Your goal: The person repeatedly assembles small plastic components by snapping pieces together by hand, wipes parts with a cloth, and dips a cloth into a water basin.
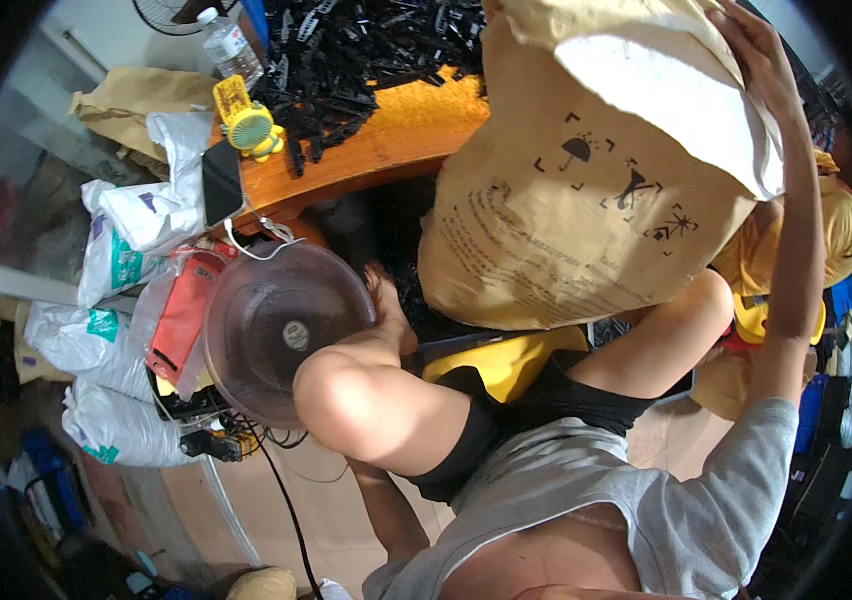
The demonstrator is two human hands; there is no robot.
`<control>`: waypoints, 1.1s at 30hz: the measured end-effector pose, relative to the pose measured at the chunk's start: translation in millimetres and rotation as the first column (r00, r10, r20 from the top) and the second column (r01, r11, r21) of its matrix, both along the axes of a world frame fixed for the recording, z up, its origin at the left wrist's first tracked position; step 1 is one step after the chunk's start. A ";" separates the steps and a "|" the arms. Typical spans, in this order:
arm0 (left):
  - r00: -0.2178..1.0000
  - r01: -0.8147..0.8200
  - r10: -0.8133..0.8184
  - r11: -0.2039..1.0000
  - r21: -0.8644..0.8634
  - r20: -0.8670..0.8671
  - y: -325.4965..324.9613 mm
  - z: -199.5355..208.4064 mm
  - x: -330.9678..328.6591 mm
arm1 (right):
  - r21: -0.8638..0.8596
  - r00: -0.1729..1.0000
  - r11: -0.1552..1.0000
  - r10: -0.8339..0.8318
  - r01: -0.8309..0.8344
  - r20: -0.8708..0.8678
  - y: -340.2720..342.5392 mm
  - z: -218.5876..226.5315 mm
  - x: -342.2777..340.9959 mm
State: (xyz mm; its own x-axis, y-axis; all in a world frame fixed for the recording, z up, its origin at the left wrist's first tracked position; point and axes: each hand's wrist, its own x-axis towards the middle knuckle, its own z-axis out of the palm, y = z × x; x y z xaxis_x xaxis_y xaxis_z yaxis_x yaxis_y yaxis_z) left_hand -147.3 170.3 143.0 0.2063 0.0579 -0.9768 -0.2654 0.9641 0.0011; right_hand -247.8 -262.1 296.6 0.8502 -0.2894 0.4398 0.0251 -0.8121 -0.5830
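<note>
A large brown paper sack [506,235] with a white inner lining and dark printed symbols stands between my knees, its top folded open. My right hand [749,50] grips the sack's upper right rim, that arm stretched far up along its side. Only the forearm of my left arm shows, reaching down beside my left thigh; the hand itself is hidden behind the leg. Beyond the sack, a heap of small black plastic clip-like pieces [376,50] covers much of the orange table [426,110]. What the sack holds cannot be seen.
A clear plastic basin [291,285] sits left of my knee. White plastic bags [131,425] line the left side. On the table's left edge are a phone [222,185] with a white cable, a yellow toy-like fan [249,125] and a bottle [231,48]. Black cords trail across the floor.
</note>
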 end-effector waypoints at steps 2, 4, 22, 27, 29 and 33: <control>0.999 0.020 -0.020 1.000 0.015 0.049 13.5 -26.1 4.4 | 0.068 0.990 0.994 0.089 -0.081 -0.109 1.7 5.4 0.5; 0.995 0.030 -0.034 0.999 0.035 0.098 34.4 -52.5 3.7 | 0.033 0.973 0.999 0.044 -0.037 -0.226 18.7 -8.7 -6.9; 0.528 0.763 -0.684 0.642 0.072 0.503 65.9 -367.1 -31.4 | 0.161 0.874 0.873 -0.478 0.461 0.088 52.4 44.3 -248.6; 0.208 0.930 -0.738 0.352 0.104 0.642 5.5 -460.0 -58.2 | 0.199 0.721 0.747 -0.665 0.634 0.197 88.2 77.5 -346.6; 0.128 0.939 -0.741 0.305 0.161 0.659 18.1 -484.4 -47.1 | 0.265 0.703 0.736 -0.675 0.623 0.224 87.5 67.9 -348.7; 0.113 0.890 -0.752 0.367 0.271 0.649 90.2 -516.4 -43.7 | 0.409 0.783 0.791 -0.575 0.455 0.240 56.3 40.8 -289.8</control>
State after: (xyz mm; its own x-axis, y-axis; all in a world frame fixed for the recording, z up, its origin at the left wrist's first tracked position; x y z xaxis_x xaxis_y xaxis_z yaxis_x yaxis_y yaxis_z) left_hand -191.0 260.5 -373.3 0.5065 -0.6687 -0.5444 0.8276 0.5541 0.0894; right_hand -537.6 -205.7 337.4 0.3469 -0.8102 0.4724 -0.1027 -0.5335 -0.8395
